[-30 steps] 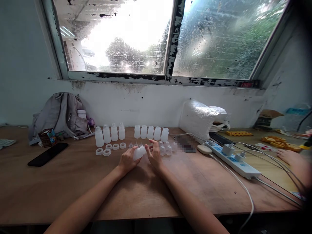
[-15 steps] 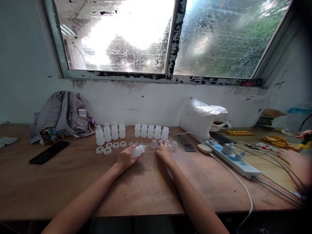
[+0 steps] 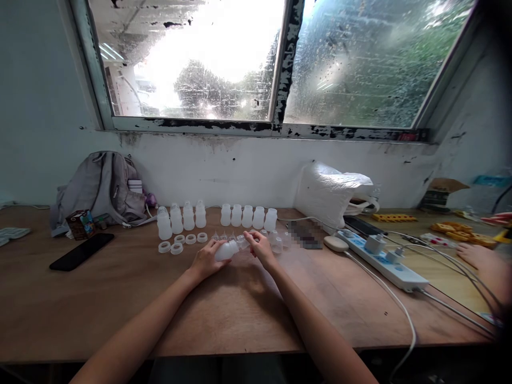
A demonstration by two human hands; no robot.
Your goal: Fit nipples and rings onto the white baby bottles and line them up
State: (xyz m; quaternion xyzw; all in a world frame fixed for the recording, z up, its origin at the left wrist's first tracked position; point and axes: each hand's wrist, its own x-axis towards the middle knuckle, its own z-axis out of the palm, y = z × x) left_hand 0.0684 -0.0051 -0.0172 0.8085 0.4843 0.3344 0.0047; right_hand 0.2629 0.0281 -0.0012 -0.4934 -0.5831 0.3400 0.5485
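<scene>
My left hand [image 3: 208, 260] is closed around a small white baby bottle [image 3: 226, 250], tilted with its top toward the right. My right hand [image 3: 260, 248] pinches a clear bottle cap [image 3: 242, 241] at the bottle's top end; whether it is fully seated I cannot tell. Just beyond my left hand are clear bottle nipples [image 3: 224, 237], partly hidden. White collar rings [image 3: 190, 238] lie to the left of them. To the right of my right hand stand more clear caps [image 3: 276, 242].
Several capped bottles [image 3: 188, 216] and several open bottles [image 3: 248, 217] stand along the back. A phone [image 3: 82, 252] and backpack [image 3: 98, 189] are at left. A power strip [image 3: 384, 261] with cables lies right, beside a white bag [image 3: 332, 194]. Another person's hand [image 3: 476, 256] shows far right.
My right hand has moved left from the clear caps to the top of the bottle, bringing a cap with it. My left hand still holds the bottle in about the same place.
</scene>
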